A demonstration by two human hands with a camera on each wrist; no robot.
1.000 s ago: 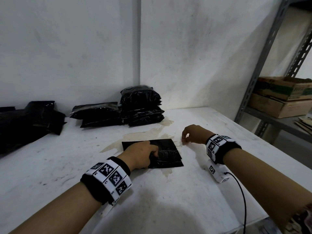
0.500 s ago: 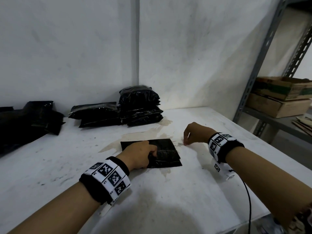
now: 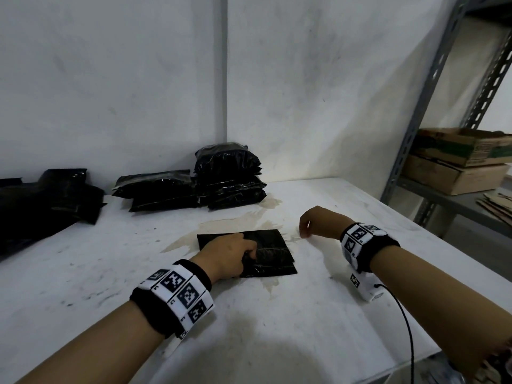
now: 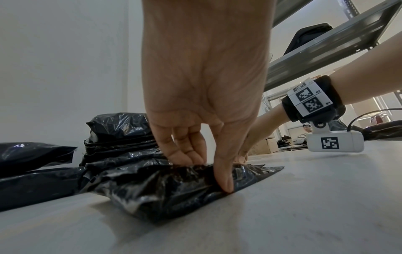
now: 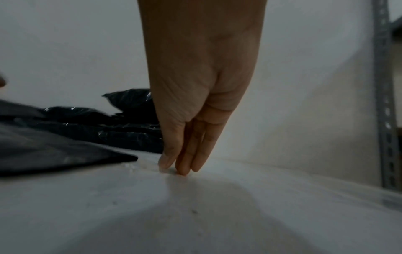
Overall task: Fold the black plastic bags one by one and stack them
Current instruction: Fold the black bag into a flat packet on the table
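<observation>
Your right hand (image 3: 315,221) is lifting slightly, fingers together, fingertips touching the table (image 3: 277,328); your left hand (image 3: 230,254) is pinching the folded bag (image 3: 273,252).

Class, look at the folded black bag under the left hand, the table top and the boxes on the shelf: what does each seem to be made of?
Folded black bag: thin plastic film, glossy and crinkled, with light glinting off its creases.
Table top: a hard, matte white surface, scuffed and stained; the material itself cannot be told.
Boxes: brown corrugated cardboard, dull, with worn edges.
</observation>
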